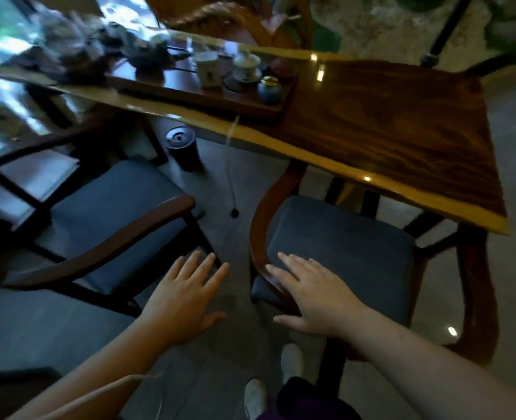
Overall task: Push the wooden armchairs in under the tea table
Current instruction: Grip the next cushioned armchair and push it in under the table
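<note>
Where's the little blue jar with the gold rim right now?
In the head view, the blue jar sits upper centre on the tea tray's right end, just right of the white lidded cup.

Two armchairs (105, 225) (341, 247); one tea table (387, 125); two hands (184, 301) (314, 292).

A tea room: slab tea table (402, 122), tea tray (190, 95), gaiwan (246, 66).

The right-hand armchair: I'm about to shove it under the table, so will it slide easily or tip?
The armchair looks like solid wood, so probably heavy. The floor is glossy, so it should slide. The right hand pushes at armrest height, so tipping seems unlikely.
</note>
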The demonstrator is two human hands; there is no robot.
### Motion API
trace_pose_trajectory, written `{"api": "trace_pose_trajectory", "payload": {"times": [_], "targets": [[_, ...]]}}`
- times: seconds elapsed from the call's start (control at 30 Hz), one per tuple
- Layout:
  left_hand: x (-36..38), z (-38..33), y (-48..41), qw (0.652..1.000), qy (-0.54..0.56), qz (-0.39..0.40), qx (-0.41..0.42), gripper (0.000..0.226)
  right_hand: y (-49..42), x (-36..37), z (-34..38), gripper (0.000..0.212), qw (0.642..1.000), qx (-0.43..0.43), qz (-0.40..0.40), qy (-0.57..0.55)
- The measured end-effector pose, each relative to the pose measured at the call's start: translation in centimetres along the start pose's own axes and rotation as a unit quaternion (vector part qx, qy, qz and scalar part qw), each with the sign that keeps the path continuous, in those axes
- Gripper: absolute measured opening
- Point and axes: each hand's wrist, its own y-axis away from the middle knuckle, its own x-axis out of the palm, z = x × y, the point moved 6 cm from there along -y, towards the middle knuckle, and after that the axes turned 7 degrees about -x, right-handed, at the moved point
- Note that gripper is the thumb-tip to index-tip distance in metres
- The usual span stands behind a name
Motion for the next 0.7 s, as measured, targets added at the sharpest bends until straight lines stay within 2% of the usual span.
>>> {"api": "trace_pose_trajectory", "payload": {"times": [0.3,0.43,0.7], "targets": [[0.7,8.6,4.2,0.985,0.03,0.006,-0.169,0.084,-9.8,-2.0,2.2,0.089,0.989,-0.145,0.016,0.017],[1.2,11.6,5.6,0.972,0.019,0.045,-0.231,0.085,-13.4,-2.5,3.5,0.088,0.981,-0.187,0.027,0.036],[3.6,18.6,7.8,0.955,0.02,0.073,-0.288,0.09,-19.7,-1.7,7.9,0.087,0.97,-0.232,0.062,0.036]]}}
